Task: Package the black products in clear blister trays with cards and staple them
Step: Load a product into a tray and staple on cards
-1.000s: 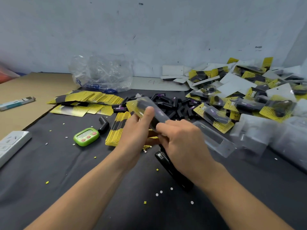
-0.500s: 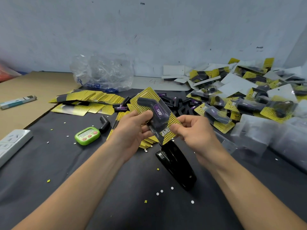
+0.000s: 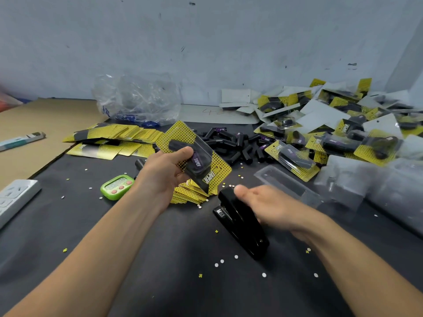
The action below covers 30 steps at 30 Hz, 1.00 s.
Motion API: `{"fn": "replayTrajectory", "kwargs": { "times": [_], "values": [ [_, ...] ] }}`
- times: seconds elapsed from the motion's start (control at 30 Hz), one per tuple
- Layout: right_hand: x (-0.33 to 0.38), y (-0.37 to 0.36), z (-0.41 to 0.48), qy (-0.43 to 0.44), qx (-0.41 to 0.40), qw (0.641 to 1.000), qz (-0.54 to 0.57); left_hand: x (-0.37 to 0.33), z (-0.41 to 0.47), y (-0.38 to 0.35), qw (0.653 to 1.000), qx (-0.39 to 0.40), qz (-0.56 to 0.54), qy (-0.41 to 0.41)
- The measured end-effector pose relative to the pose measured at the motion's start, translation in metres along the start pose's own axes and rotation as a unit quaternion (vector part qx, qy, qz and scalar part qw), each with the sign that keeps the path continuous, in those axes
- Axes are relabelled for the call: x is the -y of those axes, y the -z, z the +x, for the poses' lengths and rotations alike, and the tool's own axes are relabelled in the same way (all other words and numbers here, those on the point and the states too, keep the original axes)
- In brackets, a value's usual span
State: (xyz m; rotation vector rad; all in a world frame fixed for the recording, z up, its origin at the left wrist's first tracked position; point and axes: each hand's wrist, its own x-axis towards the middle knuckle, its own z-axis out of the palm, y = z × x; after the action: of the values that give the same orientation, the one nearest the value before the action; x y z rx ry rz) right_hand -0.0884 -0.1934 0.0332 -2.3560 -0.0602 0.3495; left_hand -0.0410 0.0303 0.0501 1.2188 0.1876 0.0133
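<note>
My left hand point(image 3: 166, 172) grips an assembled pack point(image 3: 201, 161) above the mat: a clear blister tray with a black product inside, backed by a yellow dotted card. My right hand point(image 3: 272, 205) hovers over the black stapler point(image 3: 238, 223) lying on the mat, thumb near its front end, fingers loosely extended; contact is blurred. Loose black products point(image 3: 233, 143) lie heaped behind the pack. Yellow cards point(image 3: 119, 137) are fanned out at the left, and more lie stacked under my left hand point(image 3: 192, 194). An empty clear tray point(image 3: 286, 183) lies right of the stapler.
Finished packs point(image 3: 332, 133) pile up at the right, with stacked clear trays point(image 3: 377, 188) in front of them. A green timer point(image 3: 115, 186) sits left of my left hand. A crumpled plastic bag point(image 3: 137, 99) stands by the wall. A white power strip point(image 3: 13, 197) lies at the left edge.
My right hand let go of the pack and dropped down to the stapler. My left hand now holds the pack alone, slightly raised and shifted left.
</note>
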Motion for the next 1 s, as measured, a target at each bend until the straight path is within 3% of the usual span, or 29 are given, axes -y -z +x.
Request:
{"fn": "replayTrajectory", "kwargs": {
  "times": [0.1,0.4,0.53,0.67,0.83,1.0],
  "values": [
    [0.002,-0.007,-0.006,-0.018,0.071,0.996,-0.044,-0.005,0.000,0.002,1.000,-0.013,0.012,-0.002],
    [0.023,-0.027,-0.007,-0.029,0.027,0.997,-0.062,-0.014,0.000,0.015,1.000,-0.016,-0.005,-0.020],
    [0.017,-0.031,-0.002,0.006,0.007,0.996,0.087,-0.014,0.001,0.017,1.000,-0.017,0.004,-0.008],
    [0.012,-0.025,0.001,0.045,0.026,0.966,0.254,-0.015,-0.003,0.015,1.000,0.017,0.013,0.009],
    [0.013,-0.025,-0.001,0.075,0.054,0.942,0.322,-0.016,-0.008,0.011,0.998,0.059,-0.002,0.000],
    [0.011,-0.023,-0.001,0.099,0.082,0.939,0.320,-0.019,-0.011,0.012,0.997,0.073,-0.010,-0.010]
  ]
}}
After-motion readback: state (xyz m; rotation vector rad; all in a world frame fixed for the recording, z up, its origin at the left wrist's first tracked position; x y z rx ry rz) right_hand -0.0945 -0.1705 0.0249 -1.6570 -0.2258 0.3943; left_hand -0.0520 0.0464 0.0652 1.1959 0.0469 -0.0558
